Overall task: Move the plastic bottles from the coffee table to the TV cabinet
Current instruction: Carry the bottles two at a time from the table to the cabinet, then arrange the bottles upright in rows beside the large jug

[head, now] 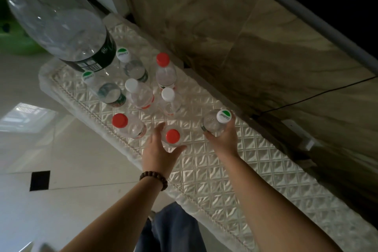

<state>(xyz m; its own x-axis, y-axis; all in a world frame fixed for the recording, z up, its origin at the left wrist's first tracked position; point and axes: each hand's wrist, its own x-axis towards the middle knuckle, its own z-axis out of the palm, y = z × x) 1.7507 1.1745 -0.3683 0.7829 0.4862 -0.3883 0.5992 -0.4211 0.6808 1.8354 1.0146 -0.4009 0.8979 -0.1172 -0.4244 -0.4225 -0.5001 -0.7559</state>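
Holding two bottles over the quilted worktop (pixel 214 170), I see my left grip (pixel 161 149) wrapped around a red-capped bottle (pixel 172 136) and my right grip (pixel 223 139) clamped on a green-and-white-capped bottle (pixel 216 121); seven smaller bottles and one large bottle (pixel 61 24) stand beyond.

Home living room: quilted cabinet cover (pixel 214 170)

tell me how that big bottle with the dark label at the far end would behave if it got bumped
The big bottle looks clear and empty, so it is probably light for its size and would slide easily on the quilted cover. It stands much taller than the small bottles, such as the white-capped one beside it, so it may tip readily. Its thin plastic would likely dent, not break.
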